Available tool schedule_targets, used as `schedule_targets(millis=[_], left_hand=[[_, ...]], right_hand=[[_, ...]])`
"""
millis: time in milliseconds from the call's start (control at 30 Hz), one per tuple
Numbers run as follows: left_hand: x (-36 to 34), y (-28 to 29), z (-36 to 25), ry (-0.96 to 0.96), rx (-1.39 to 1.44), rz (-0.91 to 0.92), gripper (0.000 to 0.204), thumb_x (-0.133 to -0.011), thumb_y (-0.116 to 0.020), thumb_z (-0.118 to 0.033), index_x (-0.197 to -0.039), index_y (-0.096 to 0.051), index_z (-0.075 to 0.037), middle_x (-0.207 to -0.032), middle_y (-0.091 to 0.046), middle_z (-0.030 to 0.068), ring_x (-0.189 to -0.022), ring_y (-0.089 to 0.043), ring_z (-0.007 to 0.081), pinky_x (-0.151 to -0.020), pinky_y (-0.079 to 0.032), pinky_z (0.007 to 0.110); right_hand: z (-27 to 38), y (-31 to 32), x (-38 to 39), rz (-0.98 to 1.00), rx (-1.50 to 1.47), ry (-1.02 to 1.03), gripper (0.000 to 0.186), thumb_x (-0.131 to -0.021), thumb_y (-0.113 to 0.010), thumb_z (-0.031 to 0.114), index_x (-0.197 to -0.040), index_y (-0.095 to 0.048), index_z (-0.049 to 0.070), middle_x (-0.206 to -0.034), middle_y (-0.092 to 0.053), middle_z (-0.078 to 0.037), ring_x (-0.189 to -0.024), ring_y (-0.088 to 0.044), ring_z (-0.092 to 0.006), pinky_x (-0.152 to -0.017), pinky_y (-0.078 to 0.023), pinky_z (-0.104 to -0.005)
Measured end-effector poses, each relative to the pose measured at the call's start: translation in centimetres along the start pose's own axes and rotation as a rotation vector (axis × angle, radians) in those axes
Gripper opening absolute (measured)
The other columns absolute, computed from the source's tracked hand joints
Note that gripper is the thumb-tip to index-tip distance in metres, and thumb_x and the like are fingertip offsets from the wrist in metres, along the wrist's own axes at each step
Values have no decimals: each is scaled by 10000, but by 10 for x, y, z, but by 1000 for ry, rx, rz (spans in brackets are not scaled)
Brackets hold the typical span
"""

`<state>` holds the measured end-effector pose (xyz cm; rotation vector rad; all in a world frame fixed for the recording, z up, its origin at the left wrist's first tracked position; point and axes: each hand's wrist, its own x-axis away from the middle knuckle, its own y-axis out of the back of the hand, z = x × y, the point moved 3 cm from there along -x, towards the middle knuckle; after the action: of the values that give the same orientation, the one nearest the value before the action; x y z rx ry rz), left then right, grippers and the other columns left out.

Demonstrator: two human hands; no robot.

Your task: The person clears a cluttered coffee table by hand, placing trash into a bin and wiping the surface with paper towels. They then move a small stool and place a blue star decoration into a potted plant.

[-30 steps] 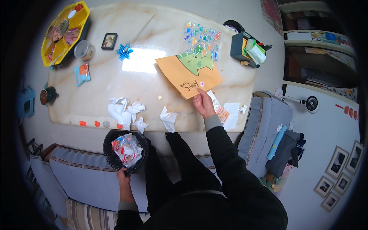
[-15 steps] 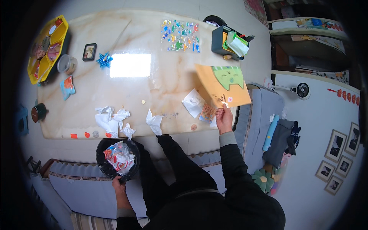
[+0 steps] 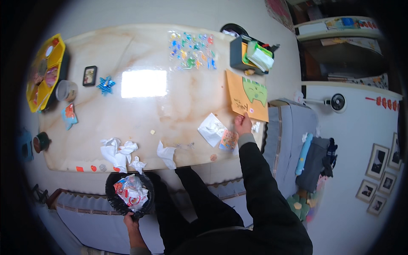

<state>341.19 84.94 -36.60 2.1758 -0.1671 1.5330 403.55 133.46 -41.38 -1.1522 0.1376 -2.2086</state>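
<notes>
My right hand pinches the lower edge of an orange card with a green cat drawing, at the right end of the marble-patterned table. My left hand grips the rim of a black bin full of crumpled wrappers, held below the table's near edge. Beside my right hand lie white paper and a small printed piece. Crumpled tissues and a white paper scrap lie along the near edge.
A yellow snack tray, plastic cup, black frame and blue star are left. A fish-sticker sheet and dark organiser sit at the back. A grey sofa runs right and behind my legs.
My right hand has moved the orange card rightward, to the table's right end beside the organiser, uncovering the sticker sheet and white paper. The table also sits lower in view.
</notes>
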Motion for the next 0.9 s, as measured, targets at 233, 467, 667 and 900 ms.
schedule_targets(millis=[233,467,667,900], left_hand=[[-11,7,-1,-18,-22,24,228,-649,-579,-6,-878,-583,-4,-889,-586,117,-829,-587,309,-737,-522,482],[-6,6,-5,-15,-20,73,180,-675,-564,7,-854,-583,3,-861,-578,107,-812,-592,292,-733,-526,449],[-5,-1,-7,-5,-31,31,227,-671,-559,2,-897,-576,10,-856,-575,103,-798,-603,301,-732,-532,465],[-9,2,-1,-47,-17,19,276,-650,-554,11,-925,-570,3,-873,-565,99,-827,-592,303,-749,-520,481]], right_hand=[[0,8,-25,-254,-197,69,114,-980,-475,124,-969,-544,34,-841,-654,-83,-667,-629,-161,-602,-540,-279],[32,17,-42,-260,235,0,152,-978,-495,160,-939,-551,25,-725,-583,-56,-614,-584,-178,-614,-537,-313],[45,-12,-11,-243,1209,580,393,-884,-561,185,-1219,-560,-21,-982,-665,-122,-866,-622,-206,-785,-491,-327],[-41,-210,-23,407,1594,611,463,-833,-635,255,-1250,-573,62,-1211,-575,-221,-1078,-592,-348,-933,-472,-403]])
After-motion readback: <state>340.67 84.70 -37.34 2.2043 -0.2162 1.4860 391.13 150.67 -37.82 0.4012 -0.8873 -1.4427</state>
